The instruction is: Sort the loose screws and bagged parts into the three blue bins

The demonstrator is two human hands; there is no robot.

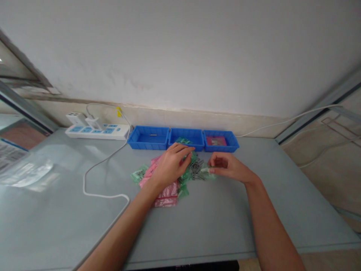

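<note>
My right hand (227,165) has thumb and fingertips pinched on the edge of a small green plastic bag (210,175), low over the table. Beside it lies a loose heap of thin metal screws or pins (196,168); which they are is hard to tell. My left hand (173,162) reaches over the pile, its fingers stretched to the right and its thumb apart, with nothing visible in its grasp. Beneath that hand and wrist are several pink plastic bags (166,196). More green bags (183,192) lie around them, partly hidden by the hand.
Three blue bins stand in a row behind the pile: the left bin (148,145) with a few thin pieces, the middle bin (197,147) with green bags, the right bin (221,148) with a pink bag. A power strip (118,131) and white cable (84,180) lie left.
</note>
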